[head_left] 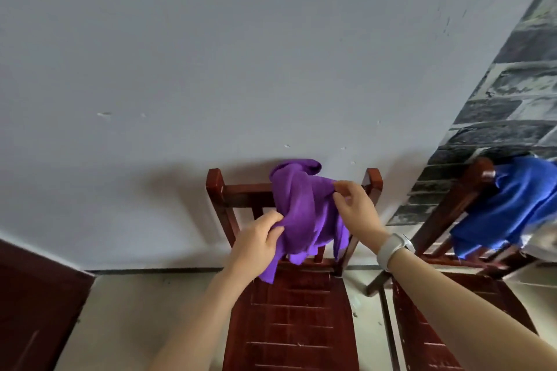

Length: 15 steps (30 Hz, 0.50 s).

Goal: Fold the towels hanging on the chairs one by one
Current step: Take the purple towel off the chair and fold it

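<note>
- The crumpled purple cloth towel [304, 214] hung unfolded over the backrest of the dark red wooden chair [289, 319].
- The left hand [259, 241] and right hand [355, 208] each pinched its fabric, grip closed.
- The blue cloth towel [509, 205] on the neighbouring chair [452, 214] appeared untouched; folding had seemingly barely begun.

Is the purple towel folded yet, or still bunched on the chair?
Bunched, not folded: the purple towel drapes crumpled over the chair back, gripped by left hand and right hand.
</note>
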Available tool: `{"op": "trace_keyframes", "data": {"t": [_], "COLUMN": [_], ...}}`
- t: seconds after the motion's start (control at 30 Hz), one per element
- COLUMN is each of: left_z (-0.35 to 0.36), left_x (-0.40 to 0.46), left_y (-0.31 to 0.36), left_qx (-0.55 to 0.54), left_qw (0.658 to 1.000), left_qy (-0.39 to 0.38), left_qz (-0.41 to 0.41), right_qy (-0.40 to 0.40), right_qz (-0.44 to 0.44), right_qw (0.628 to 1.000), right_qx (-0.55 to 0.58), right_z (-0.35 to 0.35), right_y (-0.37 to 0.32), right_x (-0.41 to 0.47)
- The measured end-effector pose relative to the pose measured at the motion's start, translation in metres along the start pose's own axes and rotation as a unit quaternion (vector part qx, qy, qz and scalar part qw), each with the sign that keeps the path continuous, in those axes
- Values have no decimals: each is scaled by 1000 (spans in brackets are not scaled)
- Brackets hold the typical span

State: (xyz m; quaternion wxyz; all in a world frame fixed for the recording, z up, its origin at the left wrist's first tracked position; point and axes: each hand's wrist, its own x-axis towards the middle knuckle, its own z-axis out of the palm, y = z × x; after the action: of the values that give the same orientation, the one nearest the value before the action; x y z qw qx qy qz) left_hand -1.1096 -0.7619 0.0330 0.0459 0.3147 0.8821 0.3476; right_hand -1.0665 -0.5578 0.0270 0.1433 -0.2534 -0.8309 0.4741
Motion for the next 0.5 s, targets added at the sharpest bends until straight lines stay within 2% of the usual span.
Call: {"op": "trace_keyframes", "data": {"t": [0.1, 0.17, 0.23, 0.3, 0.4, 0.5], "left_z": [3, 1, -2, -5, -10, -14], "left_x": [-30, -50, -67, -78, -87, -91], "left_y": [2, 9, 15, 22, 38, 52], "left_qx": [10, -3, -30, -53, -68, -77], "left_qw": [999, 998, 998, 996, 992, 986], "left_qy": [-43, -63, -40, 5, 51, 105], "left_qz": [-7, -18, -43, -68, -91, -105], "right_qy": [-70, -163, -260, -327, -353, -325], "right_qz": [23, -16, -44, -32, -6, -28], "right_qw": [995, 986, 964, 942, 933, 944], "right_qx": [62, 28, -41, -72, -71, -43], "right_z": [5, 7, 8, 7, 1, -14], "right_y": [7, 10, 10, 13, 22, 20], "right_x": [-23, -43, -63, -82, -105, -115]}}
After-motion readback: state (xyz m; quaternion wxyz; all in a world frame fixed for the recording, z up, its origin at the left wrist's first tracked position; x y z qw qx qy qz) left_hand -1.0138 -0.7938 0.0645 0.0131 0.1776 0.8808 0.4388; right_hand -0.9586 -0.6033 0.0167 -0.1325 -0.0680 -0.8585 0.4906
